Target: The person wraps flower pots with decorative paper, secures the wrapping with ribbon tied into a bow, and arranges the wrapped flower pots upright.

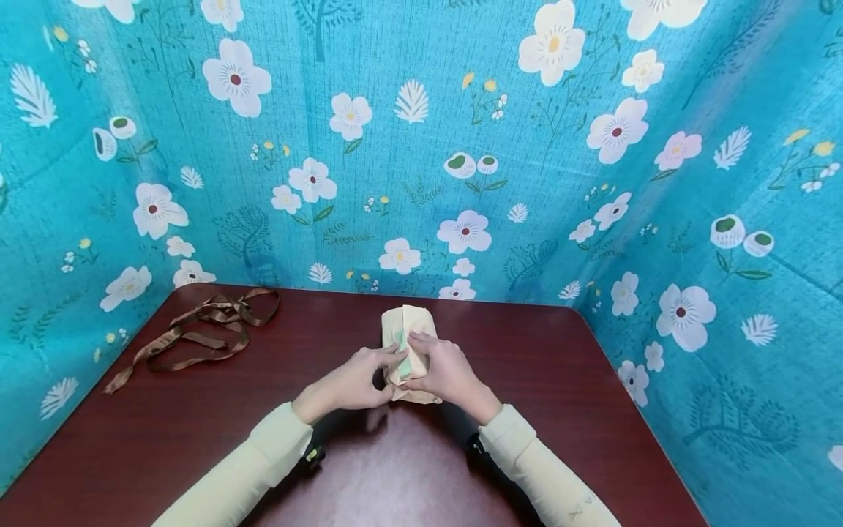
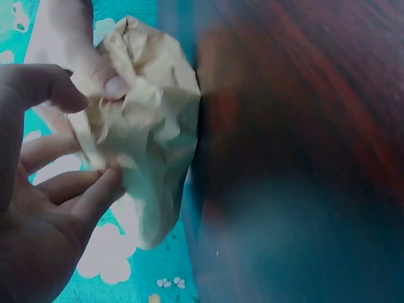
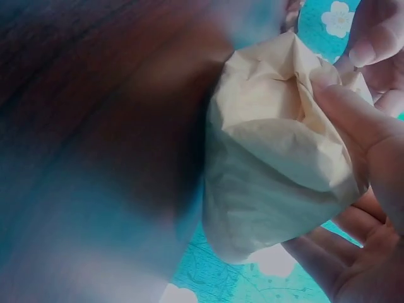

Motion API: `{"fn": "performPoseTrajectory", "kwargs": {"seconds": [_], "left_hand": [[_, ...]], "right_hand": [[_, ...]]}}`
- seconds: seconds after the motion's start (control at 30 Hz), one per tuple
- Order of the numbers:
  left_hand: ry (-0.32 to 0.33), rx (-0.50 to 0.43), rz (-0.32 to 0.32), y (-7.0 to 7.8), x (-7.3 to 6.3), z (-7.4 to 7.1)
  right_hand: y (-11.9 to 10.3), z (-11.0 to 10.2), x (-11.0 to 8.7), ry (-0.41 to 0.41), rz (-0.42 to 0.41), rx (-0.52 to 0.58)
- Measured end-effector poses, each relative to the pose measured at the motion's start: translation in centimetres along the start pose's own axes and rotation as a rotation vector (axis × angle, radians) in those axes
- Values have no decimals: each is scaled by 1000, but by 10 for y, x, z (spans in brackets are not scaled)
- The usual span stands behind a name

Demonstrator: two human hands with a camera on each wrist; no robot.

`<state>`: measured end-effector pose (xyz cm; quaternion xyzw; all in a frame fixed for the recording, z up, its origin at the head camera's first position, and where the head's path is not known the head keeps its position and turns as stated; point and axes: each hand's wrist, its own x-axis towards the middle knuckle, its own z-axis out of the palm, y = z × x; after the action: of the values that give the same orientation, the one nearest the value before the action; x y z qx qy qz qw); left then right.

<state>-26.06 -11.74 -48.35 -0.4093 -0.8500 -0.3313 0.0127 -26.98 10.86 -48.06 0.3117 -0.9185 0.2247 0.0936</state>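
Fingers (image 1: 388, 357) partly hide the parcel (image 1: 418, 320) (its green marking (image 1: 405, 366) looks indistinct).

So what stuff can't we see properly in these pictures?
- Whatever is inside the paper package: hidden by its paper in all views.
- The green marking: too small to make out in the head view, partly covered by the hands.
- The table's near edge: cut off by the head view's bottom edge.
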Motion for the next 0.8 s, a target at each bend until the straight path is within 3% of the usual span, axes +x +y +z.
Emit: {"fn": "performPoseTrajectory", "kwargs": {"seconds": [0.17, 0.27, 0.37, 0.53, 0.8], "left_hand": [[64, -32, 21, -13, -5, -12], [102, 21, -34, -33, -11, -25], [162, 109, -147, -60, -27, -45], [237, 281, -344, -100, -77, -90], [265, 376, -597, -126, -168, -152]], "right_hand": [[-5, -3, -3, -17, 43, 4], [-8, -3, -3, -18, 58, 0], [-9, -3, -3, -28, 60, -10], [-9, -4, -4, -27, 56, -19], [-7, -2, -3, -31, 62, -7]]}}
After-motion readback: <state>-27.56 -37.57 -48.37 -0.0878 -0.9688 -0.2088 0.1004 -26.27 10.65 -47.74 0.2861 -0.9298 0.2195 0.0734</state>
